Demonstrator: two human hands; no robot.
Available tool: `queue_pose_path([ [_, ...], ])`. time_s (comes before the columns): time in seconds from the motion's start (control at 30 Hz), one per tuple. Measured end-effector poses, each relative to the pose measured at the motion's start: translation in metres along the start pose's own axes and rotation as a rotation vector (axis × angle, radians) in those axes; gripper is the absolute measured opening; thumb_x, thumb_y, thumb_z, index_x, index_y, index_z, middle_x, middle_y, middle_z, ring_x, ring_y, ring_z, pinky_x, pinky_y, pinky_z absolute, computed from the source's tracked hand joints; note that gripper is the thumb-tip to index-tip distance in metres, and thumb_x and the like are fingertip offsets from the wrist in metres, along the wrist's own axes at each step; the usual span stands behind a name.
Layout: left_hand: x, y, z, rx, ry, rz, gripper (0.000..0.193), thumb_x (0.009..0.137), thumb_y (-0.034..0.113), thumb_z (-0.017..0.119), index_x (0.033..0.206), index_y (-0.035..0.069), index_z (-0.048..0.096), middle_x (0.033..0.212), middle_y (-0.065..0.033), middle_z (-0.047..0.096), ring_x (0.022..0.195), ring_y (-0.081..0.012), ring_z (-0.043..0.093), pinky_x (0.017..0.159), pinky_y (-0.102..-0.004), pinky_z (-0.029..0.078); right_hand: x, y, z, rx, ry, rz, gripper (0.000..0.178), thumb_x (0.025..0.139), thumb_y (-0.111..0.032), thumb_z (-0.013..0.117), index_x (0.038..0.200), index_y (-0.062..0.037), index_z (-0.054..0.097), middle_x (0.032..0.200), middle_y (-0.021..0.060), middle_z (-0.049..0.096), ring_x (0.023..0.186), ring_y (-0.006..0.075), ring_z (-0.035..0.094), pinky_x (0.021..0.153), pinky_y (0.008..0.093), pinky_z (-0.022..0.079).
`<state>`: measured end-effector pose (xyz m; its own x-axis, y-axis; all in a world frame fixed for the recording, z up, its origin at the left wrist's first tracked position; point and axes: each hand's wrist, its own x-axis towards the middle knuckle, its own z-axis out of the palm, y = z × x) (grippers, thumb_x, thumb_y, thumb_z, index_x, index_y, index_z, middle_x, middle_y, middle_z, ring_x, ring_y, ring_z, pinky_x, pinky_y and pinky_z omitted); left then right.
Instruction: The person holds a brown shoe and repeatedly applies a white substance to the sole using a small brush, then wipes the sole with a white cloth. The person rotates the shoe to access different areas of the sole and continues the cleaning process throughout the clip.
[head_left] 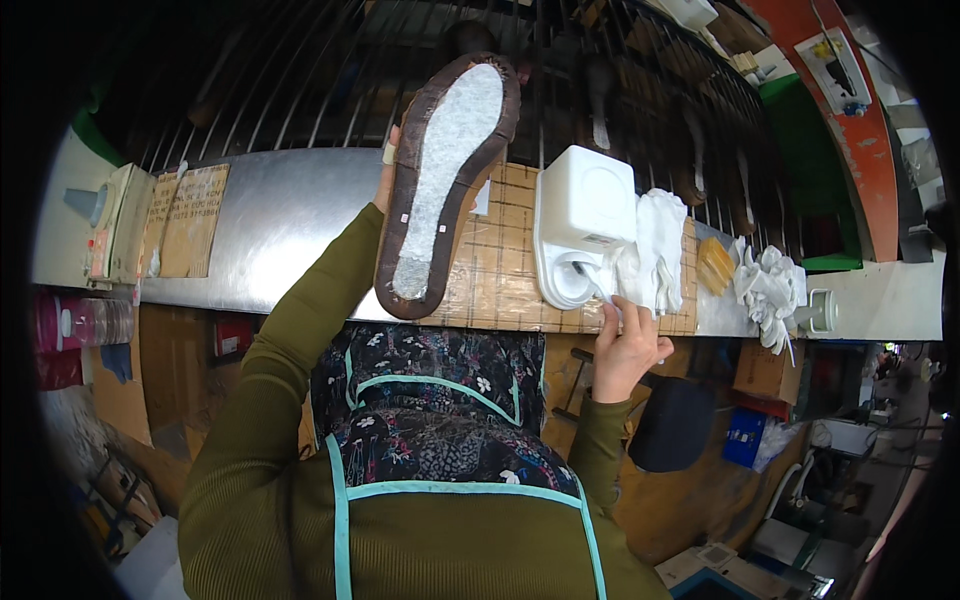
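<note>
Left of the shoe [447, 180] (underside visible), dark-printed brown cardboard [193, 235]

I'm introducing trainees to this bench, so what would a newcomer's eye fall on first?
Most likely the dark brown shoe, its underside's long pale grey panel facing the camera, held in the left hand near the picture's upper middle. Next, the bright white container to its right, where the right hand holds a slim tool at the round opening. Below, the floral apron with turquoise edging stands out.
</note>
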<state>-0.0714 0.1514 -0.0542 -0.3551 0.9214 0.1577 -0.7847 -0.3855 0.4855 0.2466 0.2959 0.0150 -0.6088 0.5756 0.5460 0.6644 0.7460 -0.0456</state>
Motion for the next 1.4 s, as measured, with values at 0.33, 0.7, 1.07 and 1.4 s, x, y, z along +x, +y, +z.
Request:
queue_pose_path([
  [0.33,-0.011,-0.025,0.021,-0.056,0.144,-0.01,0.096,0.078,0.08,0.043,0.141,0.009,0.038,0.134,-0.0141,0.051,0.116,-0.0258,0.056,0.098,-0.037,0.048,-0.014,0.056,0.013,0.828,-0.424,0.402,0.02,0.094,-0.02,0.058,0.085,-0.0041,0.066,0.066,0.0022,0.055,0.054,0.0036,0.044,0.045,0.0255,0.028],
  [0.7,-0.026,-0.042,0.076,0.312,0.301,-0.061,0.102,0.075,0.083,0.043,0.143,0.008,0.034,0.138,-0.0149,0.048,0.121,-0.0264,0.052,0.102,-0.0389,0.045,0.015,0.018,-0.022,0.577,-0.016,0.188,0.013,0.077,-0.01,0.076,0.088,-0.0077,0.07,0.079,0.001,0.065,0.073,0.0149,0.059,0.076,0.0287,0.039],
  [1.07,-0.045,-0.035,0.098,0.185,0.138,-0.039,0.099,0.075,0.078,0.052,0.143,0.008,0.036,0.138,-0.0149,0.048,0.121,-0.026,0.053,0.102,-0.0385,0.046,0.095,-0.07,-0.059,0.641,0.285,-0.093,0.017,0.075,-0.017,0.077,0.091,-0.0139,0.075,0.091,-0.0008,0.064,0.068,0.0108,0.053,0.077,0.0325,0.026],
  [1.4,-0.054,-0.017,0.088,0.019,0.18,0.066,0.102,0.076,0.083,0.042,0.144,0.007,0.033,0.14,-0.0163,0.045,0.122,-0.0271,0.05,0.102,-0.039,0.044,0.008,-0.093,-0.072,0.607,0.239,-0.473,0.029,0.068,-0.016,0.082,0.095,-0.0202,0.075,0.09,-0.001,0.062,0.069,0.011,0.051,0.078,0.0331,0.025],
])
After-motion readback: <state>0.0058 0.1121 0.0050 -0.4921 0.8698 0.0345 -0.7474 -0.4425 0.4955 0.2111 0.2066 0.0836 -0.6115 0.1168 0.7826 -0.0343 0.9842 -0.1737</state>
